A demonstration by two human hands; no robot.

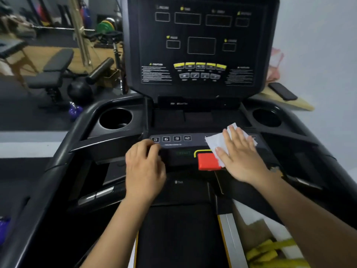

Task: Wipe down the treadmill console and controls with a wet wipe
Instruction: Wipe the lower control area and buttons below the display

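Note:
The black treadmill console [201,45] rises ahead, with dark display windows and yellow buttons [200,65]. Below it runs a control strip [171,139] with numbered keys and a red stop button [206,161]. My right hand [239,157] lies flat, fingers straight, and presses a white wet wipe [215,144] onto the right part of the control strip, just beside the red button. My left hand [144,169] rests on the front edge of the strip's left part, fingers curled over that edge. The wipe hides the keys under it.
Two round cup holders [116,118] [266,118] flank the console base. A dark phone [283,91] lies on a wooden board at the right. Gym benches [52,74], a black ball [80,91] and weights stand to the left. The belt [179,238] runs below.

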